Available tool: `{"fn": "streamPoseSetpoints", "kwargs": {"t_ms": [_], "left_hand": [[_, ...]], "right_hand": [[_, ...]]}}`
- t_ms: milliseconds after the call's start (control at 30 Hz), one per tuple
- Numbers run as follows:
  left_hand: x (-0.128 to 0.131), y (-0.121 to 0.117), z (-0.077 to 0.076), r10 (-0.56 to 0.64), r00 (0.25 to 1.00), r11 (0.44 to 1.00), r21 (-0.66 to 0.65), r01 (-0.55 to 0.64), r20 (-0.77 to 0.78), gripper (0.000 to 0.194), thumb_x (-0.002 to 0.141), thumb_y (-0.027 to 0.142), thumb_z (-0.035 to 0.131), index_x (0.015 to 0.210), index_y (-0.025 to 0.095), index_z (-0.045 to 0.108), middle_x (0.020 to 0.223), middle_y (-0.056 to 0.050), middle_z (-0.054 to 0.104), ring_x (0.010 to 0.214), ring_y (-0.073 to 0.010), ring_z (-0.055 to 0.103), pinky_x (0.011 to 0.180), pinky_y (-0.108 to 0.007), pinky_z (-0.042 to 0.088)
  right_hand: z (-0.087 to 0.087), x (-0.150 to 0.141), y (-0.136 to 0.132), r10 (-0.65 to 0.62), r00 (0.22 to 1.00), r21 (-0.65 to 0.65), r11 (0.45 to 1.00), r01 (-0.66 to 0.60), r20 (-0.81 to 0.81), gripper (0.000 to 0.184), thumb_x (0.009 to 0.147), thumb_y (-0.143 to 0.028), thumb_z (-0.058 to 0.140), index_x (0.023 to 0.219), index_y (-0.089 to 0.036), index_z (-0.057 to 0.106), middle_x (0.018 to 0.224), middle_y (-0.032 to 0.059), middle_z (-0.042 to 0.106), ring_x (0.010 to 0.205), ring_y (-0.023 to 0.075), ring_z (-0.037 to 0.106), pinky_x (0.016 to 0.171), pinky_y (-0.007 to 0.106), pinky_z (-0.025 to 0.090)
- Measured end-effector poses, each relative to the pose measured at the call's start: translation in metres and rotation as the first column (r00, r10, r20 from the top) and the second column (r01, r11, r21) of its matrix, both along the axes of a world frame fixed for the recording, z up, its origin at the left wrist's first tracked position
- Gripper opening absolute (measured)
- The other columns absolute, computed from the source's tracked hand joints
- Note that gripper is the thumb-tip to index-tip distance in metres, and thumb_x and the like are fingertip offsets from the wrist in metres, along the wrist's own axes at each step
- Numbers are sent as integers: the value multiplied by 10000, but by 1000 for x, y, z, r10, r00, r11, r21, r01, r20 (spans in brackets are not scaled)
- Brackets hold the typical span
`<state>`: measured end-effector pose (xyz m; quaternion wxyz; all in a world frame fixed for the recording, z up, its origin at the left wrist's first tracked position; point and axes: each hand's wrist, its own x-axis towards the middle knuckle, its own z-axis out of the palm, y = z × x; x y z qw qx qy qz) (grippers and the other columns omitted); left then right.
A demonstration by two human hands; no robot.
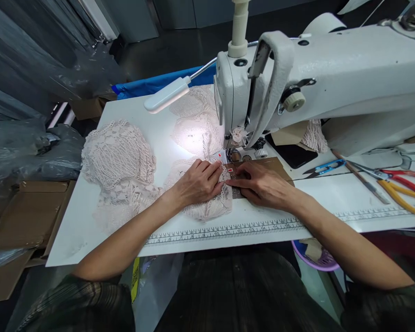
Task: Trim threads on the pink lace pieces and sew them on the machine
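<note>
Pale pink lace [207, 210] lies beneath the presser foot area of a white sewing machine [233, 92]. My left hand [198, 182] rests on it palm down, its fingers close together, holding the lace near its right edge. Just right of the needle area, my right hand [263, 184] has its fingers apart. One fingertip touches the lace edge, and the hand lies over a brown plate [276, 166] on the machine bed. More joined lace [197, 131] extends behind the foot. The needle tip is hard to make out.
A rounded heap of lace [119, 154] lies left on the white table [76, 230]. A lamp [168, 95] lights the sewing area. Thread snips [327, 168], orange-and-red-handled tools [401, 182] and a dark phone-like slab [293, 157] are at right. A ruler strip [228, 233] runs along the front edge.
</note>
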<state>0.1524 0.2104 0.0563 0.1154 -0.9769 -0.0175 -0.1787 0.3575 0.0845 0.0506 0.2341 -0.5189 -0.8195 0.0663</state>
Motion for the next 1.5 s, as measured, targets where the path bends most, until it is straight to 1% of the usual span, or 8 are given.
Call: {"fn": "streamPoseSetpoints", "kwargs": {"t_ms": [433,600,733,867,967,1067,1233,1500], "left_hand": [[-1,2,2,21,1000,997,-75,-21,-12,326,942,320,472,1136,99,614,1233,-151,627,864,-242,570,740,-399,441],[2,-6,11,105,986,983,-139,-123,-131,349,961,347,444,1142,107,623,1249,-135,621,903,-256,578,750,-394,409],[4,-9,10,152,981,978,-125,-167,-124,381,967,317,432,1215,78,594,1313,-162,578,973,-284,582,794,-418,392],[9,-1,5,120,989,975,-176,-135,-91,374,968,310,426,1222,99,602,1319,-150,581,1016,-280,579,841,-427,398],[9,7,5,75,994,976,-201,-89,-76,373,964,321,429,1224,125,612,1321,-140,585,1009,-268,587,871,-441,409],[7,10,7,40,997,975,-214,-53,-63,392,954,348,450,1238,126,606,1333,-147,578,1039,-282,590,893,-470,410],[5,11,4,36,997,970,-238,-51,-69,416,955,345,446,1273,113,580,1363,-155,552,1110,-301,574,959,-512,388],[6,15,-2,31,998,941,-336,-50,-61,413,933,329,486,1287,136,574,1375,-144,543,1169,-294,550,1034,-542,352]], "right_hand": [[0,0,-1,-15,1000,4,1000,15,24,335,922,-193,471,1173,-247,686,1047,127,547,965,233,536,820,412,522],[4,-3,-3,-27,995,-8,1000,27,92,325,916,-182,485,1166,-242,684,1037,126,552,974,243,542,802,397,521],[7,-7,-3,-55,991,13,998,54,124,318,926,-165,466,1147,-238,682,1023,114,556,928,219,554,744,345,520],[9,-10,0,-99,983,46,995,93,156,308,936,-159,441,1123,-215,680,1022,117,559,869,201,563,673,305,508],[9,-11,0,-117,978,34,993,113,174,304,938,-159,442,1138,-210,665,1042,120,556,881,201,564,665,292,500],[10,-12,0,-130,973,17,991,129,189,288,944,-166,446,1132,-208,659,1042,118,554,889,202,561,657,283,490],[9,-11,0,-141,964,25,990,139,225,282,949,-160,436,1135,-205,643,1072,117,547,881,188,559,638,266,469],[5,-10,-1,-154,965,38,988,150,212,318,946,-163,427,1171,-226,642,1066,109,566,858,186,569,656,276,469]]}}
